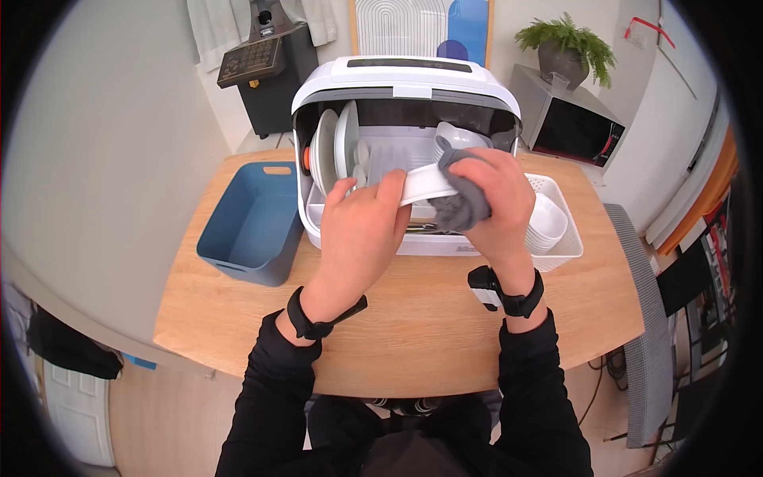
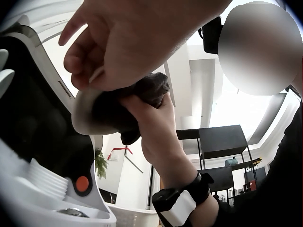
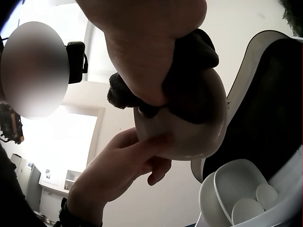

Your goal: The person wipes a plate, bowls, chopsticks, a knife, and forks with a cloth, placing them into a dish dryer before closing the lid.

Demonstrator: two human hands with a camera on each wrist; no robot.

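My left hand [image 1: 359,230] pinches the rim of a white bowl [image 1: 424,184], held up in front of an opened white dish cabinet [image 1: 327,226]. In my right hand [image 1: 507,199] a dark grey cloth [image 1: 462,203] is bunched and pressed over the bowl. The right wrist view shows the bowl's smooth underside [image 3: 194,139], with the cloth [image 3: 194,52] lapping over its rim. The left wrist view has the cloth [image 2: 154,87] between the right hand's fingers and the bowl; part of the bowl is hidden behind it.
White plates [image 1: 347,139] stand at the cabinet's left, and white bowls [image 1: 461,137] sit at its right. On the wooden table [image 1: 413,334], a blue bin [image 1: 238,266] stands left of the cabinet. To the right, a white basket [image 1: 566,256] holds stacked white bowls [image 1: 547,222].
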